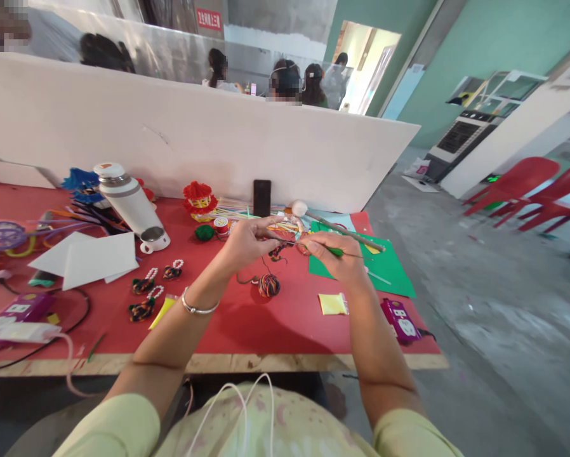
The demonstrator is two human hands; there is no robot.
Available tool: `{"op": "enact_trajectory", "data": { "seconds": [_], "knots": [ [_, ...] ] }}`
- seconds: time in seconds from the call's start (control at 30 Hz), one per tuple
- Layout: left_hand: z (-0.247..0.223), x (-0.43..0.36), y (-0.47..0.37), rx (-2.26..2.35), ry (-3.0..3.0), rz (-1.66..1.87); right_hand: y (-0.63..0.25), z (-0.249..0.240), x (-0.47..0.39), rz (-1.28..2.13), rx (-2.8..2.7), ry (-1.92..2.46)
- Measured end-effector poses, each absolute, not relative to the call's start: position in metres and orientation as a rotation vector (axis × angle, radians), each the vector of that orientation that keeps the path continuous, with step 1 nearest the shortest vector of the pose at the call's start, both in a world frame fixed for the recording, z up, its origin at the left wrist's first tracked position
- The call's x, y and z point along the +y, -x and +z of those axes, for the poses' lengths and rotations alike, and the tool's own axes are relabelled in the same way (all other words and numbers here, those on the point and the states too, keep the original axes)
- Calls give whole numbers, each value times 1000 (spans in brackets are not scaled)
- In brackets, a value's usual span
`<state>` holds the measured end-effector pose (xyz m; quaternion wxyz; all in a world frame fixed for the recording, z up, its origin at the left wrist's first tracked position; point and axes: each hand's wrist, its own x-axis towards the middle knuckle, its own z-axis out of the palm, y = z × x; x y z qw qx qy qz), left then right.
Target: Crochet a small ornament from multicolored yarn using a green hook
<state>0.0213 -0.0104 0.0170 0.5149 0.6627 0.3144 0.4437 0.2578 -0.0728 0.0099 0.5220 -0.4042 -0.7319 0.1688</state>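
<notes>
Above the middle of the red table, my right hand [338, 255] is closed round a thin crochet hook with a green grip [335, 252]. Its metal end points left and meets the fingertips of my left hand [247, 244]. That hand is pinched on dark multicolour yarn; a small yarn piece [278, 251] hangs just below the fingers. A strand runs down towards the multicolour yarn ball [269, 285] on the table. Left of my left forearm lie several finished-looking dark yarn pieces with white bead loops [142, 308].
A white thermos [131, 206] stands left, near white cards [99, 260]. A phone [262, 198] leans against the white partition [194, 127]. Right are a green sheet [394, 270], a yellow packet [333, 304] and a purple pack [402, 320]. People sit beyond the partition.
</notes>
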Motion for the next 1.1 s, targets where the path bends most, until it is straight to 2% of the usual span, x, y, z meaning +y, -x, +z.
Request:
{"op": "enact_trajectory", "data": {
  "seconds": [0.27,0.47,0.7,0.9,1.0,1.1],
  "knots": [
    [27,-13,-17,776,-1628,1071,-255,13,-73,474,-1717,992],
    [18,-8,-16,704,-1558,1048,-250,9,-72,510,-1639,979],
    [16,-12,-23,795,-1480,1121,-231,10,-74,109,-1786,913],
    [16,-23,-31,613,-1103,1042,-217,-29,-75,-321,-1767,991],
    [13,-22,-27,520,-979,860,-221,-39,-73,-351,-1772,936],
    [11,-15,-21,475,-1008,722,-229,-28,-72,-273,-1879,752]
  ]
}}
